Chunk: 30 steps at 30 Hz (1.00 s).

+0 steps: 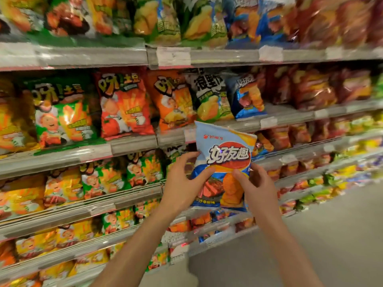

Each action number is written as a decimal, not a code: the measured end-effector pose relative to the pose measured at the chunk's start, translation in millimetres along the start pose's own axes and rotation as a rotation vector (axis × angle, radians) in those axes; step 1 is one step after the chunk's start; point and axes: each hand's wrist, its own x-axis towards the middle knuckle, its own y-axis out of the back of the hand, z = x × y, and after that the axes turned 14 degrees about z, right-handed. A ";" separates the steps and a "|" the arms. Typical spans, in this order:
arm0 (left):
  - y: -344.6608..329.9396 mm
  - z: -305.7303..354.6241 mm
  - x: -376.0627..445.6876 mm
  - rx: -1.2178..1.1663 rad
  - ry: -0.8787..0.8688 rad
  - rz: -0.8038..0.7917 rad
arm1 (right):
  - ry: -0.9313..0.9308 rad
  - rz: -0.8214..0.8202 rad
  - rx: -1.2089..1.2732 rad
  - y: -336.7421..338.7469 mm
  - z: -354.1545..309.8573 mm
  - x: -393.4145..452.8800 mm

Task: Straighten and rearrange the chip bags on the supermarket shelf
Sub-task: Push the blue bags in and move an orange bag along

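Both hands, the left hand (182,179) and the right hand (253,183), hold the blue chip bag (224,162) low in the middle. Keep it upright and slide it gently beside the matching blue bag (246,98) on the shelf (290,119) above.

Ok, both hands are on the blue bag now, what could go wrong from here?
1. The blue chip bag is pinched by the left hand and the right hand low down; squeezing could crush the chips.
2. The matching blue bag sits on the shelf above, beside the black-and-green bag; pushing in there might topple the neighbours.
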 end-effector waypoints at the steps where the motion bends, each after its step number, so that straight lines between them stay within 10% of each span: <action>1: -16.6 2.5 4.8 -0.005 -0.007 -0.010 | 0.001 0.012 -0.005 8.7 1.3 11.8; 30: -370.5 75.8 167.6 -0.076 0.054 0.150 | -0.058 -0.344 0.126 118.6 14.2 418.6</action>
